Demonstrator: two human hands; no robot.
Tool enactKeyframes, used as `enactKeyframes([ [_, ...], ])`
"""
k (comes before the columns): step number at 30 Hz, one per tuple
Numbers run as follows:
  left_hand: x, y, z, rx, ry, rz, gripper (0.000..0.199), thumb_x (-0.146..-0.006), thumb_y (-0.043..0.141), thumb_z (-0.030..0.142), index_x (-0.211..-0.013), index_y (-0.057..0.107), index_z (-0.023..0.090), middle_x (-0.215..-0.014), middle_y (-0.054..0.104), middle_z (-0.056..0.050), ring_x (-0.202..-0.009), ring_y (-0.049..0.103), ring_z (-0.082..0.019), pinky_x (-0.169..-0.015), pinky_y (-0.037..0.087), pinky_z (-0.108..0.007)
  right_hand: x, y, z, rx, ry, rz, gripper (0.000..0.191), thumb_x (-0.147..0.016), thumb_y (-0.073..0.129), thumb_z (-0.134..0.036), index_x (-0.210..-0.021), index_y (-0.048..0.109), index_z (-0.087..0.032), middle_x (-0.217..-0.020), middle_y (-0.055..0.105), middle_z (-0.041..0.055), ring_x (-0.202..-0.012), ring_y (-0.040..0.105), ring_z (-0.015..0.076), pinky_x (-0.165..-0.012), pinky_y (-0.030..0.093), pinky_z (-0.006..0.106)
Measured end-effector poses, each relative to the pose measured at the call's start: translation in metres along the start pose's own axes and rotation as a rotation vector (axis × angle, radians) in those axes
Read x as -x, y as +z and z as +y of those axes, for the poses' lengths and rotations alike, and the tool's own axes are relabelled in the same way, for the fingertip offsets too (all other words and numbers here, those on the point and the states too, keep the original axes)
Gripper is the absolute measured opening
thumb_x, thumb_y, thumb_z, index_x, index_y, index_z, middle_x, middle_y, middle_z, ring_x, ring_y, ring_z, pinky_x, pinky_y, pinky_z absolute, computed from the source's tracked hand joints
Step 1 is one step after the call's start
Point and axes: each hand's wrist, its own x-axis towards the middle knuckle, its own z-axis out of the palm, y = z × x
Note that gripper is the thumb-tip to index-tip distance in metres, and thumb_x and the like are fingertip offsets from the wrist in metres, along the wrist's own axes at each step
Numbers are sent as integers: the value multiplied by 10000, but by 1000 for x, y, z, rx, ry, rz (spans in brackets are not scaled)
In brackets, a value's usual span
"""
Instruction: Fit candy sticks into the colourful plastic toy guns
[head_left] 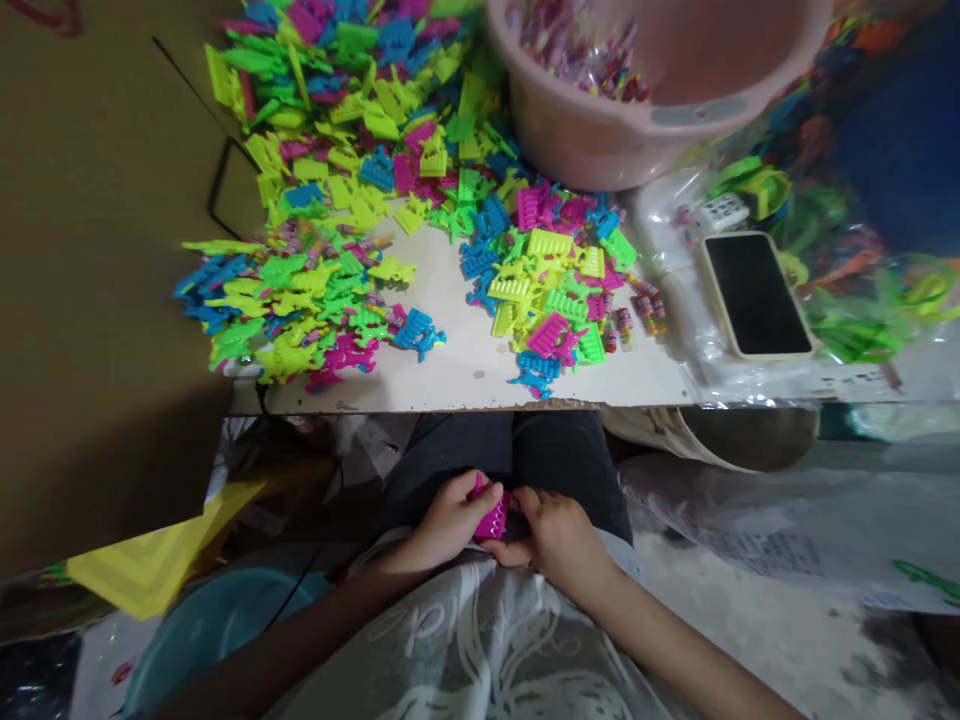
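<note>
Magenta toothed piece (492,516), bright and plastic-looking, pinched by the left hand (455,515); the right hand (556,530) curls just beside it, grip unclear.

Shows a solid magenta toothed plastic piece (493,516), a pink round plastic tub (592,150), a cream-rimmed black rectangular phone (759,295) and a grey fabric shirt (465,665) with paler lettering.

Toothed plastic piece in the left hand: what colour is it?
The toothed plastic piece is bright magenta-pink, as the head view shows.
</note>
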Motion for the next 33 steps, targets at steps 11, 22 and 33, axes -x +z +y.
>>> enactKeyframes([
  [11, 1, 1, -5, 40, -30, -11, 536, -591, 669, 675, -591, 440, 191, -554, 383, 78, -535, 341, -88, -536, 296, -242, 3, 0, -2, 20, -4, -80, 518, -820, 539, -666, -822, 580, -150, -708, 684, 97, -606, 670, 239, -541, 432, 311],
  [22, 2, 4, -5, 66, -39, -10, 561, -564, 677, 698, -605, 443, 190, -560, 393, 75, -528, 345, -84, -537, 300, -242, 8, 3, -3, -4, 17, -12, 488, -831, 540, -649, -827, 583, -163, -703, 676, 91, -606, 658, 227, -548, 441, 303],
  [33, 0, 3, -3, 2, 46, 32, 459, -679, 646, 617, -645, 493, 185, -605, 445, 49, -595, 393, -112, -574, 334, -244, 7, -14, -6, -153, 55, 1, 490, -799, 693, -465, -1128, 550, -130, -978, 679, 150, -883, 658, 293, -771, 526, 430],
])
